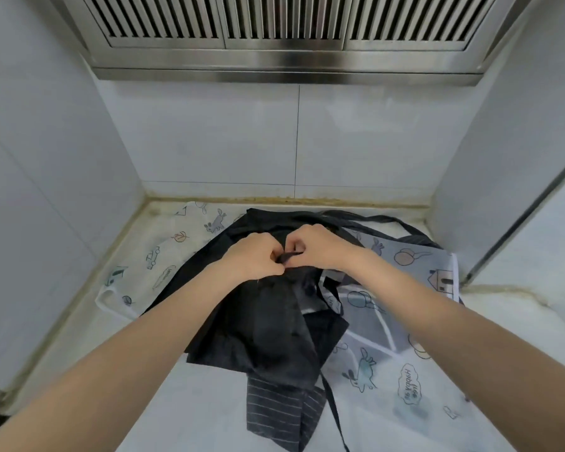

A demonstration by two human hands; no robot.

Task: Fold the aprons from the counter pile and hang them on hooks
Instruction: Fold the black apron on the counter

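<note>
Tiled alcove bench [163,415] carries the apron pile [274,327]. Left hand [255,256] and right hand [317,246] each pinch the black strap [289,255], likely to untangle it.

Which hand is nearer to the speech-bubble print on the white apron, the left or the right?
Right. The speech-bubble print lies low on the right; the right hand is above it, left hand farther left. Both pinch the black strap.

Both hands at frame centre: left hand [253,256] and right hand [320,246] pinching a black strap [289,255] between them. Beneath, black apron [274,324] heaped on white printed apron [388,383], spread across the table [516,305]. Steel vent hood [284,37] along the top.
</note>
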